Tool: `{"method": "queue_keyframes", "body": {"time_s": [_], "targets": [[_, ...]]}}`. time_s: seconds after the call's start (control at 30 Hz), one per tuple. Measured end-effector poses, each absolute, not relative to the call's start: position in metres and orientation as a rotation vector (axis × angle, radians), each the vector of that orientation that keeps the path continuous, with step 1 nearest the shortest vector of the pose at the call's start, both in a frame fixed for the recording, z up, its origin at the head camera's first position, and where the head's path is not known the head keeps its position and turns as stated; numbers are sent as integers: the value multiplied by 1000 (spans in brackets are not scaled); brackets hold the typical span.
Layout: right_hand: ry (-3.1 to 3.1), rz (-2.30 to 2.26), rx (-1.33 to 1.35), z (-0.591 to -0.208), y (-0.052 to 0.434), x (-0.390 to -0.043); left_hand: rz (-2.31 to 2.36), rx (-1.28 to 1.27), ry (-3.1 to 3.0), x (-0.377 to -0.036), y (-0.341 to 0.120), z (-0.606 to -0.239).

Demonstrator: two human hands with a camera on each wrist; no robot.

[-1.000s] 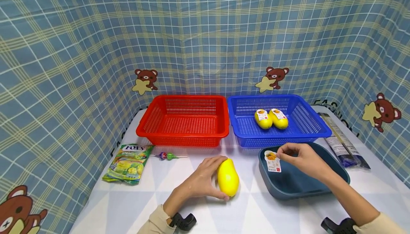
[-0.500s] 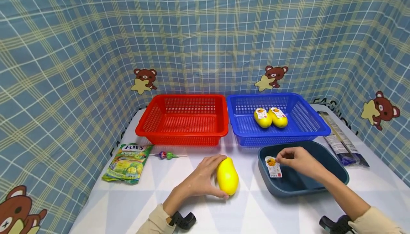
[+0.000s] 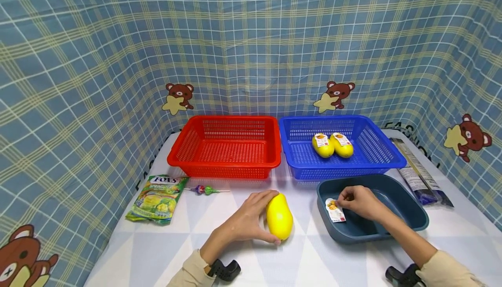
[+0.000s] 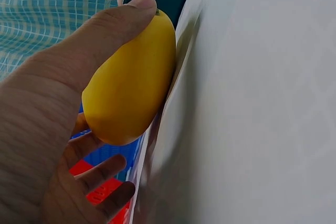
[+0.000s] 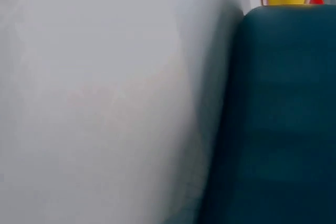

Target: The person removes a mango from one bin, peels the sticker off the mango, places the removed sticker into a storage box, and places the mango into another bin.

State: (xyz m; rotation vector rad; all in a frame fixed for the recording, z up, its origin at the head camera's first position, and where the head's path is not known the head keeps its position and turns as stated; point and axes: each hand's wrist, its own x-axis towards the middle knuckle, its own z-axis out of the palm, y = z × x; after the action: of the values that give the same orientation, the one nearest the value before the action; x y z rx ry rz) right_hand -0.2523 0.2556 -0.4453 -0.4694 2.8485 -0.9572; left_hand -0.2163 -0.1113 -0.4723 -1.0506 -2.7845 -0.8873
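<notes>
Looking down from my head, I see both hands at the table's near edge; my left wrist view shows only the mango under my thumb, and my right wrist view shows just the tray's dark wall, no hand at all. My left hand grasps the mango, which lies on the table just right of my palm. My right hand pinches a sticker at its left fingertips, inside the tray near its left wall. At the far edge, the blue basket holds two stickered mangoes; beside it is a red basket.
</notes>
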Motion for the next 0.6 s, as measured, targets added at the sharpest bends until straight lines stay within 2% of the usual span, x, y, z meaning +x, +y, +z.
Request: {"method": "queue_keyframes", "body": {"time_s": [0.27,0.5,0.6], "targets": [[2914,-836,-539,-446,251,-251,-879,-1057,-2794,-217,-111,-470],[2981,-699,-448,-441,247,-249,-899,-1043,-2807,-216,-111,-471],[3012,-679,-493,-437,247,-246,-905,-1048,-2805,-216,-111,-471]]}}
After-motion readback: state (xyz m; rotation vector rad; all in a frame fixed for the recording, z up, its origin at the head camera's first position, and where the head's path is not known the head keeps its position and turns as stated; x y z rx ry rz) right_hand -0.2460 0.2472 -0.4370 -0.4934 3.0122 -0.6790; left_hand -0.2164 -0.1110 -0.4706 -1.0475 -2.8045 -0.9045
